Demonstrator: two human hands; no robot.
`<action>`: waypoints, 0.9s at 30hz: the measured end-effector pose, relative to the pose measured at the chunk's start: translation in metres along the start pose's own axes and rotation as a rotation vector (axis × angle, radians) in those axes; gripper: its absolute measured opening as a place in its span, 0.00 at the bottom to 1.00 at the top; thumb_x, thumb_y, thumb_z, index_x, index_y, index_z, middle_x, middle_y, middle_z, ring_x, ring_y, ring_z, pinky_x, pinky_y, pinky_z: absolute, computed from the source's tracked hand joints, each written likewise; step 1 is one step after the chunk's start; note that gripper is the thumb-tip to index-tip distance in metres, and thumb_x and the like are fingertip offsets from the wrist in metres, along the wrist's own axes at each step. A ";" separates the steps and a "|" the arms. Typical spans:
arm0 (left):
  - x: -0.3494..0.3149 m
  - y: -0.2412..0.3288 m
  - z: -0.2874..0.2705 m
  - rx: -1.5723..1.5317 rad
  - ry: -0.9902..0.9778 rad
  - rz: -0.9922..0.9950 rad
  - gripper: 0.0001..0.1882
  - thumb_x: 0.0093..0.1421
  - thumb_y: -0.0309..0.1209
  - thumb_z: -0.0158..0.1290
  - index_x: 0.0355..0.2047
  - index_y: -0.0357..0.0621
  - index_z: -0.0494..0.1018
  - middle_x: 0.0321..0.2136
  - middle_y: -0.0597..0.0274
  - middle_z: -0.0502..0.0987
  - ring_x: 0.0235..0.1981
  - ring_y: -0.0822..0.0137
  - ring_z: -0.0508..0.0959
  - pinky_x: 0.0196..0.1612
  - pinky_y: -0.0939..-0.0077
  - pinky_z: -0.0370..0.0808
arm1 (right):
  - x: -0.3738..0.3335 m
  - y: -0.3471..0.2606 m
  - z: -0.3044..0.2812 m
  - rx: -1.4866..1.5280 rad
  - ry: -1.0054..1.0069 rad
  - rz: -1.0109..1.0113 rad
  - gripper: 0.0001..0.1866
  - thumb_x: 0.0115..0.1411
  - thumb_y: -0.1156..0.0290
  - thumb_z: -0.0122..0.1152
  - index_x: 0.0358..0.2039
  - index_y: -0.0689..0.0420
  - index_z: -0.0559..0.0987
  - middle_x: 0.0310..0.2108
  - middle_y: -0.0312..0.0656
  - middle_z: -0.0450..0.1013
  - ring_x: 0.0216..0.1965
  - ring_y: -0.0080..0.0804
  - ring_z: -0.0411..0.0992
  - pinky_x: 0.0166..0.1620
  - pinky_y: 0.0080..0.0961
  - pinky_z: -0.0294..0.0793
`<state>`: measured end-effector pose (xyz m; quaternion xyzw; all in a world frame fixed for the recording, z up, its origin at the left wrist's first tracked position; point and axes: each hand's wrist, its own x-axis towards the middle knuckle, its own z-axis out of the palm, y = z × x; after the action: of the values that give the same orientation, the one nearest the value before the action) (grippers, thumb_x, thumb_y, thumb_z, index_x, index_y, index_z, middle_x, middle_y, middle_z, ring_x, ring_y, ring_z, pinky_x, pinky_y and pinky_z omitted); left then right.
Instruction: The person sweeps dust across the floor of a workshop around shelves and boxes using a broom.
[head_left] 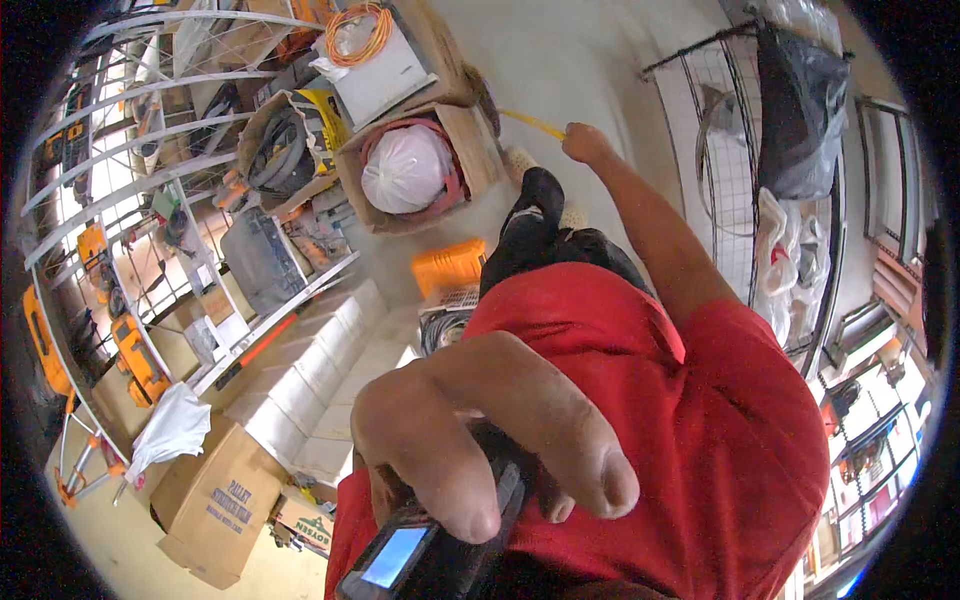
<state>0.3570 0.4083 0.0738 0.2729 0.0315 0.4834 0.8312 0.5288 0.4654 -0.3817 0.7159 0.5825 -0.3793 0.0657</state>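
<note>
Close up and large in the view, my left hand [450, 400] is curled around a black handheld device [480, 520] with a small lit screen. Part of that device is hidden under the fingers. My right arm reaches out toward the far side, and my right hand [588, 143] is closed round the end of a yellow stick [533, 123]. The stick leads left to a dark, bristly-looking thing [482, 100] beside a cardboard box [485, 155]. What kind of tool this is I cannot make out for sure.
The open box holds a white plastic bag [407, 170]. Metal shelving [150, 180] with orange tools and boxes lines the left. An orange case [447, 265] lies near my feet. Wire-mesh racking [725, 150] with bagged goods stands on the right. A large carton [215, 505] stands lower left.
</note>
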 end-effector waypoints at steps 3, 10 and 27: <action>0.022 0.012 -0.022 0.016 -0.019 0.081 0.09 0.56 0.32 0.45 0.31 0.37 0.65 0.29 0.26 0.67 0.21 0.54 0.74 0.19 0.77 0.73 | 0.035 -0.003 0.004 0.049 -0.054 0.163 0.15 0.48 0.65 0.47 0.35 0.59 0.73 0.34 0.44 0.71 0.39 0.41 0.69 0.43 0.36 0.67; 0.073 0.053 -0.068 -0.109 -0.064 0.106 0.07 0.55 0.27 0.45 0.31 0.35 0.65 0.31 0.26 0.66 0.24 0.52 0.75 0.20 0.78 0.74 | 0.088 0.193 0.018 -0.282 -0.059 0.174 0.10 0.47 0.65 0.48 0.23 0.56 0.77 0.28 0.49 0.72 0.30 0.37 0.72 0.33 0.33 0.71; 0.167 0.039 -0.094 -0.030 -0.081 -0.067 0.16 0.54 0.41 0.48 0.30 0.38 0.69 0.33 0.29 0.67 0.22 0.58 0.74 0.22 0.73 0.73 | 0.092 -0.029 -0.079 0.214 0.127 0.007 0.15 0.44 0.66 0.47 0.29 0.62 0.75 0.29 0.53 0.71 0.31 0.51 0.69 0.36 0.41 0.68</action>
<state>0.3849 0.6004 0.0481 0.2784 -0.0001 0.4442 0.8516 0.5434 0.5887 -0.3732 0.7435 0.5391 -0.3930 -0.0467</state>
